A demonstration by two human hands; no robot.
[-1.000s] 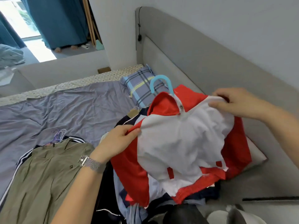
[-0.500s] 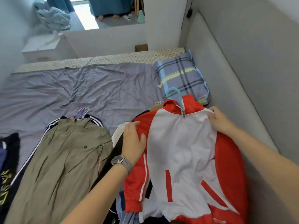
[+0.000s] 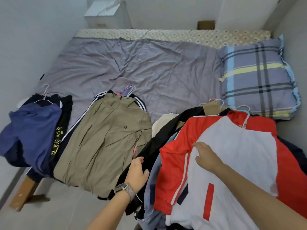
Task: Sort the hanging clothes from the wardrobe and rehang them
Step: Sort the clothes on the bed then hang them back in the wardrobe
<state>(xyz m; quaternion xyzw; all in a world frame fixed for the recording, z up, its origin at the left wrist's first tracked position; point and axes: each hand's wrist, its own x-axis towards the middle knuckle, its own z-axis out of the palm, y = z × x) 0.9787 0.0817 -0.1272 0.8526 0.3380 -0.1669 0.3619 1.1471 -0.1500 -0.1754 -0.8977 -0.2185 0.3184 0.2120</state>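
Three clothing piles lie on my bed (image 3: 149,67); my right hand's (image 3: 206,156) relaxed fingers press the red-and-white jacket (image 3: 235,155), my left hand (image 3: 137,173) curls round a black garment (image 3: 159,143).

Red-and-white jacket (image 3: 240,163): lower hem cut off by bottom and right edges. Its hanger (image 3: 243,109) mostly buried under the collar. Garments stacked below it show only as edges, count unclear. Left hand (image 3: 137,173): fingertips hidden in the black garment (image 3: 159,140). Yellow print on the dark shirt (image 3: 57,140) unreadable, half covered by the blue shorts (image 3: 31,130).
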